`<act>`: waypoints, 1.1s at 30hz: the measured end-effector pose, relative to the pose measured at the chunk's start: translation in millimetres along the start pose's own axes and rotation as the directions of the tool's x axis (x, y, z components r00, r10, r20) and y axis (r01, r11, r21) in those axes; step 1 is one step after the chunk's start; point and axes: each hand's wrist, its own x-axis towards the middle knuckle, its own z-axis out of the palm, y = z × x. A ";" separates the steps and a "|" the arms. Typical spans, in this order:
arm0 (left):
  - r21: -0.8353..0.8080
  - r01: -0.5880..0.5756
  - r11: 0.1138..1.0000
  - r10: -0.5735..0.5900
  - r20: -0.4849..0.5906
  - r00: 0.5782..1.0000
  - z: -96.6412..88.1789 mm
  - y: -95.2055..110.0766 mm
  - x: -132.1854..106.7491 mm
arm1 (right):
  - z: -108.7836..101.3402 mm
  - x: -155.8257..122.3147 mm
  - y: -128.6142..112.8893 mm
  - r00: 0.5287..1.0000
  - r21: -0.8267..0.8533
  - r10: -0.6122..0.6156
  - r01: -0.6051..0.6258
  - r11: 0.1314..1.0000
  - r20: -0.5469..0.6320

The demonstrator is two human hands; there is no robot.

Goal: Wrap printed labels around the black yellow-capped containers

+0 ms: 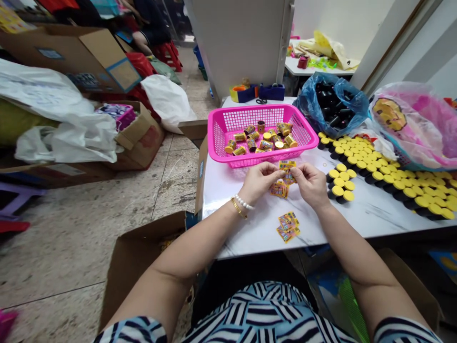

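Between my two hands is a small yellow printed label [287,167], pinched at its left edge by my left hand [263,180] and at its right edge by my right hand [311,185]. Just below it, a few similar labels [279,189] lie on the white table [246,228]. Closer to me rests another small overlapping pile of labels [288,226]. Beyond my hands stands a pink plastic basket [218,143] with several small labelled canisters [266,144] lying in it. To the right of my right hand is a group of black canisters with yellow lids [342,183].
Many more yellow-lidded canisters [389,171] stand in rows at the right. Behind them are a blue bag of black containers [332,105] and a pink basket under clear plastic [417,119]. Tape dispensers [271,91] and scissors [261,101] lie at the back. An open carton [143,252] stands left.
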 end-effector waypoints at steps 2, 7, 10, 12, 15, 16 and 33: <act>0.019 -0.039 0.999 0.040 -0.035 0.999 -2.2 -3.7 4.1 | -0.3 0.3 0.1 1.000 -0.031 0.001 -0.001 1.000 0.019; 0.037 -0.105 0.994 0.107 -0.056 0.993 -9.5 -8.4 11.6 | -0.1 0.3 0.4 0.999 -0.078 0.010 -0.006 0.997 0.046; -0.015 -0.062 0.998 0.062 -0.009 0.998 -10.3 -8.5 12.2 | 1.5 0.6 3.7 0.996 -0.096 0.012 -0.004 0.995 0.084; 0.007 -0.093 0.996 0.093 -0.065 0.994 -10.5 -8.8 12.7 | 2.8 1.1 6.7 0.989 -0.147 0.026 -0.004 0.989 0.147; 0.089 -0.168 0.982 0.180 -0.155 0.971 -13.0 -8.9 14.9 | 4.1 0.7 8.2 0.971 -0.339 0.047 0.037 0.940 0.235; 0.117 -0.176 0.977 0.194 -0.164 0.967 -14.2 -8.7 15.6 | 4.3 -0.1 7.2 0.971 -0.413 0.043 0.059 0.909 0.234; 0.230 -0.257 0.939 0.299 -0.172 0.939 -1.5 4.8 -7.3 | 7.2 1.4 9.8 0.981 0.148 0.190 -0.192 0.970 0.027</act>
